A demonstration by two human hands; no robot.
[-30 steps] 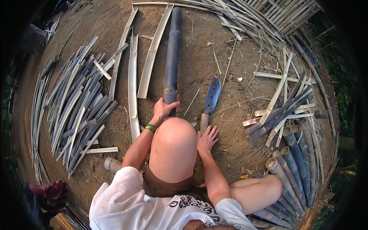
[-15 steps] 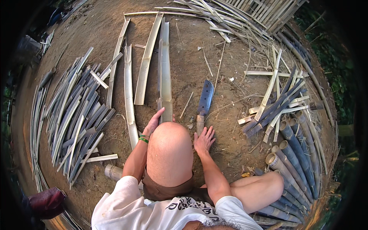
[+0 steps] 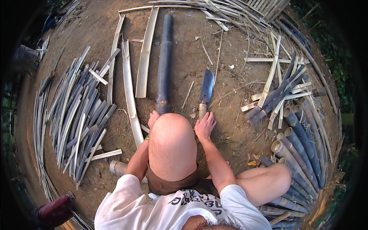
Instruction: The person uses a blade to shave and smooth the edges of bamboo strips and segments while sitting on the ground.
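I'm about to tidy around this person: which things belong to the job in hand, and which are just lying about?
Likely in use:
dark bamboo length, by the left hand
broad-bladed knife, right hand at its handle

Apparently just lying about:
split bamboo channels
strip pile at left
dark-red object, lower left

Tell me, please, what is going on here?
A person sits on the ground. The left hand is at the near end of a dark bamboo piece, with the raised knee hiding part of the grip area. The right hand is spread at the handle of a knife lying flat. Pale split pieces and a heap of strips lie to the left, bamboo tubes to the right.
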